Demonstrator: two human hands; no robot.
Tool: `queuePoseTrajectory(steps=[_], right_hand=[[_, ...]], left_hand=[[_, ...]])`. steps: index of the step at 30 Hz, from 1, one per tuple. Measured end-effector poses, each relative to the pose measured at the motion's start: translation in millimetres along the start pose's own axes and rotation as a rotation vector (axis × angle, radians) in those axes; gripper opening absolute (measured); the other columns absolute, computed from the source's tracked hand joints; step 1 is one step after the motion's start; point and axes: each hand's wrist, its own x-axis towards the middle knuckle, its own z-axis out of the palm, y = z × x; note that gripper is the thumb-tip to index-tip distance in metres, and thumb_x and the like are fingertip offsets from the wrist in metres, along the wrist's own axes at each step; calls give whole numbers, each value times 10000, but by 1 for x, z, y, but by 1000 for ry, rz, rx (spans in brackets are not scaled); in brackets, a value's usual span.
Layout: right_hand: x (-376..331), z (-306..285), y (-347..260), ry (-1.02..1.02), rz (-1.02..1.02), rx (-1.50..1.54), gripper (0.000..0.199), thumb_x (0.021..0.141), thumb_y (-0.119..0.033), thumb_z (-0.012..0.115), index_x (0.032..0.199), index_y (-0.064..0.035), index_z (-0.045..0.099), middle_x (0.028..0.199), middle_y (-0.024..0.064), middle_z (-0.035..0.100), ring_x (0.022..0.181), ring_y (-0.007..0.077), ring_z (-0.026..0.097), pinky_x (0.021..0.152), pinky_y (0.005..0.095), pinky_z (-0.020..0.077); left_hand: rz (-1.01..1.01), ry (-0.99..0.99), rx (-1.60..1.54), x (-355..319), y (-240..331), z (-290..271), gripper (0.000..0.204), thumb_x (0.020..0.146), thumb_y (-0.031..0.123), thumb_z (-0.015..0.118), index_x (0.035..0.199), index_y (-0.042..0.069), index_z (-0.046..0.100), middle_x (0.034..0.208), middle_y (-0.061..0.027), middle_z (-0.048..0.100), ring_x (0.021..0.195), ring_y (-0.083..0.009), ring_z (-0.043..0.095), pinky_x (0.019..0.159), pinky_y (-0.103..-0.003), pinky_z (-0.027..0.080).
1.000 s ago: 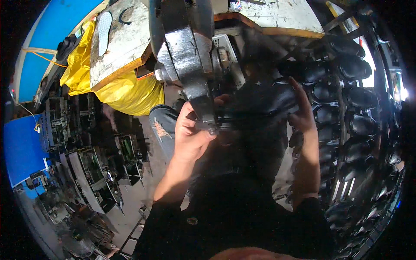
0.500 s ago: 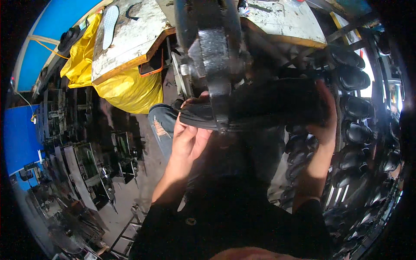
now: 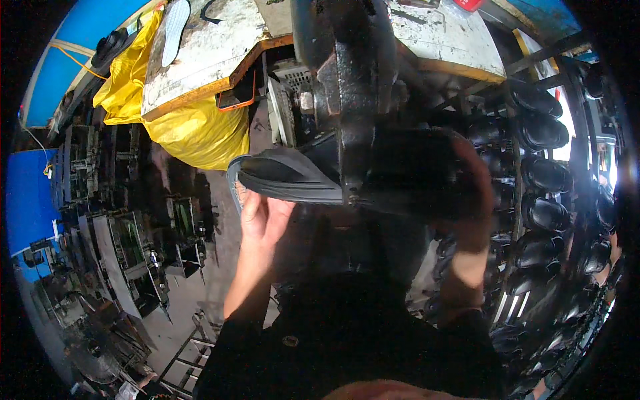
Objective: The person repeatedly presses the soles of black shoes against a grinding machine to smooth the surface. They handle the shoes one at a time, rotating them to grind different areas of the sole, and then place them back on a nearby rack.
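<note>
A blue panel [image 3: 32, 200] stood at nine o'clock, with metal frames [image 3: 130, 263] ranged below it toward eight. At ten o'clock, a yellow bag [image 3: 200, 137] bulged beneath the near edge of a table [image 3: 217, 57], on which a pale insole [image 3: 175, 33] lay near eleven. Just left of center, a worker's left hand [image 3: 263, 217] held the left end of a black shoe [image 3: 297, 176] from below, the fingers partly hidden behind it. The shoe lay crosswise at the center, its middle behind the narrow end of a dark machine [image 3: 343, 80] that reached down from twelve o'clock; whether the two touched could not be told. At three o'clock, the right hand [image 3: 477, 183] was at the shoe's shadowed right end, its grip too dark and blurred to tell. Beyond it, racked shoes [image 3: 543, 173] filled the space from two to four o'clock.
</note>
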Motion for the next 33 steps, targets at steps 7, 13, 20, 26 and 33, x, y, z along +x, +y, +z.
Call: queuePoseTrajectory(steps=[7,13,20,26,33], right_hand=[[2,42,12,-31,85,189,875,590,-164,898,1379,-90,527,1412,181,464,1310,327,463,1075,428,400],[21,59,-29,-114,35,-81,811,630,-269,897,1340,-70,560,1396,178,489,1301,330,473,1065,429,396],[39,47,-47,-274,-123,-320,818,691,-322,857,1401,-129,501,1344,204,458,1253,396,480,1026,447,441],[42,44,-57,-298,-78,-295,850,704,-396,839,1420,-126,470,1365,212,447,1293,419,441,1039,468,428],[-21,61,33,-86,222,127,943,675,-246,890,1450,-41,392,1421,163,446,1333,318,444,1083,433,393]], left_hand=[[381,95,610,-9,44,25,641,947,193,566,1502,15,298,1498,-186,404,1364,-291,425,1119,-429,341],[777,-177,1706,-12,51,80,827,826,284,737,1489,-3,336,1543,-215,346,1449,-382,290,1174,-532,187],[450,-503,1815,8,32,140,936,622,135,860,1444,29,422,1481,-205,407,1405,-415,346,1144,-521,268],[325,-408,1571,17,22,121,883,605,80,873,1383,-13,468,1383,-188,510,1284,-323,516,1061,-408,417],[216,-353,998,17,-8,107,948,629,-44,879,1435,-32,381,1368,-141,534,1271,-235,520,1046,-387,441]])
